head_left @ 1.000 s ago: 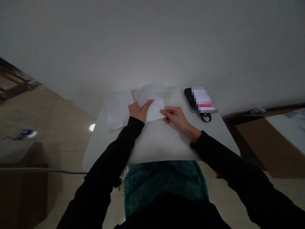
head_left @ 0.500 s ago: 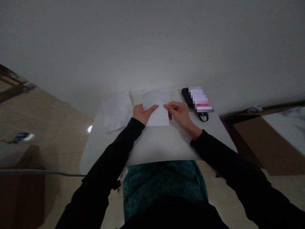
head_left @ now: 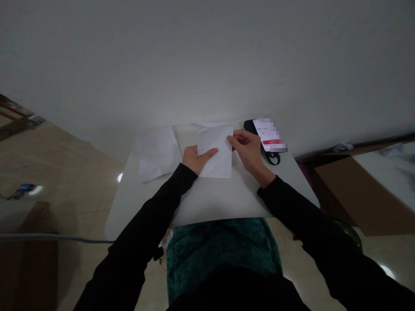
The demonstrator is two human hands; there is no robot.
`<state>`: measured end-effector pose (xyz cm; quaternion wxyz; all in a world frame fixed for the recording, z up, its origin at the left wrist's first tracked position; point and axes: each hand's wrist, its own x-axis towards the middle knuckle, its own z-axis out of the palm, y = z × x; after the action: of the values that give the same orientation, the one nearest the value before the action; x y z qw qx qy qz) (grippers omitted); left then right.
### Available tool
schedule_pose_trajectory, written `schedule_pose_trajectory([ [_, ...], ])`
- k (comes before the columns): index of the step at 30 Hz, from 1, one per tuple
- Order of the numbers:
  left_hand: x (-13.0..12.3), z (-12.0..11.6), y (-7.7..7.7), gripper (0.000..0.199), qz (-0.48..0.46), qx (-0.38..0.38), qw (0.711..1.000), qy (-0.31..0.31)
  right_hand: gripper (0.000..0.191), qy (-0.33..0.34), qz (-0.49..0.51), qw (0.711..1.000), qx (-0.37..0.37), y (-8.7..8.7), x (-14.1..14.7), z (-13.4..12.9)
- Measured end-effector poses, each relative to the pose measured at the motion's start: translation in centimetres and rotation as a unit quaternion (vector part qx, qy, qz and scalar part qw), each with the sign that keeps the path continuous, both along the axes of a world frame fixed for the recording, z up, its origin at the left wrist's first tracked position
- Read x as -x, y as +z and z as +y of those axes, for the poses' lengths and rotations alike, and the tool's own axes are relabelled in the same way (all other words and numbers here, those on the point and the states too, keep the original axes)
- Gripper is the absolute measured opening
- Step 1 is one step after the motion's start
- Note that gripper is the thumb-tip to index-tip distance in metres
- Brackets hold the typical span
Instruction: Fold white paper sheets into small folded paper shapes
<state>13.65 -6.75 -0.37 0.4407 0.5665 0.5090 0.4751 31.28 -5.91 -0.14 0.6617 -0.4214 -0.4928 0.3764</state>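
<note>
A white sheet of paper [head_left: 215,164] is held a little over the white table [head_left: 207,201]. My left hand [head_left: 198,159] grips its left side, thumb on top and the other fingers hidden behind. At its upper right edge, my right hand [head_left: 247,147] pinches the paper between thumb and fingers. More white paper [head_left: 158,151] lies on the table to the left, slightly creased. Behind the held sheet, the edge of another white paper [head_left: 210,125] shows.
A lit phone [head_left: 266,134] rests on a black object with a loop at the table's back right. The wall rises behind the table. Brown cardboard [head_left: 363,194] lies at the right, and a grey cable [head_left: 58,237] runs at the left.
My right hand has moved up along the paper's right edge, where it now pinches. The held sheet has shifted slightly toward me, uncovering more of the paper behind it.
</note>
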Motion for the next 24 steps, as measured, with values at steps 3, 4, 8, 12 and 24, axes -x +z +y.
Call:
schedule_pose_trajectory([
  [3, -0.2, -0.4, -0.4, 0.042, 0.001, 0.009, 1.0, -0.013, 0.019, -0.013, -0.009, 1.0, -0.004, 0.0, -0.3, 0.5],
  [4, -0.2, -0.5, -0.5, 0.041, -0.002, 0.011, 1.0, -0.016, 0.02, -0.023, -0.02, 0.999, -0.013, 0.0, -0.4, 0.7],
  [8, -0.4, -0.5, 0.0, 0.044, -0.026, 0.016, 0.999, -0.012, 0.022, -0.051, -0.062, 0.996, -0.049, 0.0, -1.3, 0.6],
  [12, -0.2, -0.2, 0.6, 0.05, -0.086, 0.0, 0.996, 0.033, 0.041, 0.088, -0.215, 0.965, -0.118, 0.2, -2.2, -0.5],
  [24, 1.5, 1.4, 0.4, 0.054, -0.04, 0.02, 0.998, -0.051, 0.027, 0.206, -0.335, 0.902, -0.175, 0.6, -2.8, -1.1],
])
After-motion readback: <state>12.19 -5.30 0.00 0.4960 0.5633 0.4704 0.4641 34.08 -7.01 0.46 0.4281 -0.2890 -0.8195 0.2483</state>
